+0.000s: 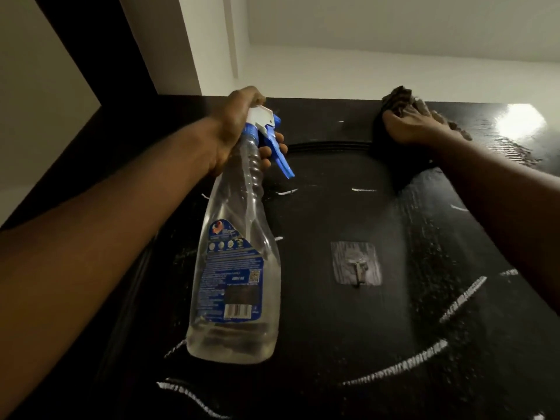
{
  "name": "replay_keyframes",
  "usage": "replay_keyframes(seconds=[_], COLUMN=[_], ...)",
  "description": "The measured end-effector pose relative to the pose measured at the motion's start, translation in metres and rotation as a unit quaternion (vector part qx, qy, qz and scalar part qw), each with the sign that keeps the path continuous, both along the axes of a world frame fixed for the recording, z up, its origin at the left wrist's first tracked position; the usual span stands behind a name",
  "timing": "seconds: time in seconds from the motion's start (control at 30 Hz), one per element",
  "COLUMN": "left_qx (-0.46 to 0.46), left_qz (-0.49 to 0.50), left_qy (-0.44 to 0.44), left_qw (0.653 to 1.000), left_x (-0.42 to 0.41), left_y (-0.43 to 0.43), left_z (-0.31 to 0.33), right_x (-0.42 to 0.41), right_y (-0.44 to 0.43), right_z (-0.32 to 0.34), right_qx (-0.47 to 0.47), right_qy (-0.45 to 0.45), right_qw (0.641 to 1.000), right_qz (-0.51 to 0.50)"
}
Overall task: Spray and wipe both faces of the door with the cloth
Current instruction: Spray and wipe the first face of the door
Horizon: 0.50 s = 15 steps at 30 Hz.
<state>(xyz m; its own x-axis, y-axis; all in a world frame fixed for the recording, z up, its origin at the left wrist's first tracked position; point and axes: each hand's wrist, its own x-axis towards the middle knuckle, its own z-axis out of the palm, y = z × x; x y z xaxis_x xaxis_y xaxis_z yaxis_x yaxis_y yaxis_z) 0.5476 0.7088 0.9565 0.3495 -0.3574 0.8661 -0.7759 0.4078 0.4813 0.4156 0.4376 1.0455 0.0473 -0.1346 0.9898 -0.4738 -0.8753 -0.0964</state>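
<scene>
A dark, glossy door (327,213) fills the view in front of me, seen from below, with white chalk-like marks and wet streaks on it. My left hand (233,131) grips the neck of a clear spray bottle (236,268) with a blue and white trigger head, held up near the door's upper left. My right hand (415,125) presses a dark cloth (397,100) flat against the top right of the door, near its top edge.
A clear adhesive hook (356,263) is stuck to the door's middle panel. The dark door frame (100,56) runs up the left side. White wall and ceiling (363,40) lie above the door. A light glare (518,122) shines at the door's upper right.
</scene>
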Motion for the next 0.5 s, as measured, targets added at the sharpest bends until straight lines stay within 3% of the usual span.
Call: replay_keyframes(seconds=[0.13,0.27,0.5], left_qx=[0.002,0.008,0.023], left_qz=[-0.007,-0.024,-0.02], left_qy=[-0.007,-0.016,-0.007], left_qw=[1.0,1.0,0.999], left_x=[0.011,0.016,0.018], left_y=[0.004,0.007,0.022], left_z=[0.002,0.003,0.005], right_x=[0.047,0.07,0.044], right_y=[0.055,0.067,0.032], right_z=[0.018,-0.005,-0.018], right_qx=[-0.054,-0.13,-0.02], right_qy=[0.038,0.106,-0.002], right_qw=[0.998,0.985,0.998], right_qz=[0.023,0.041,0.055])
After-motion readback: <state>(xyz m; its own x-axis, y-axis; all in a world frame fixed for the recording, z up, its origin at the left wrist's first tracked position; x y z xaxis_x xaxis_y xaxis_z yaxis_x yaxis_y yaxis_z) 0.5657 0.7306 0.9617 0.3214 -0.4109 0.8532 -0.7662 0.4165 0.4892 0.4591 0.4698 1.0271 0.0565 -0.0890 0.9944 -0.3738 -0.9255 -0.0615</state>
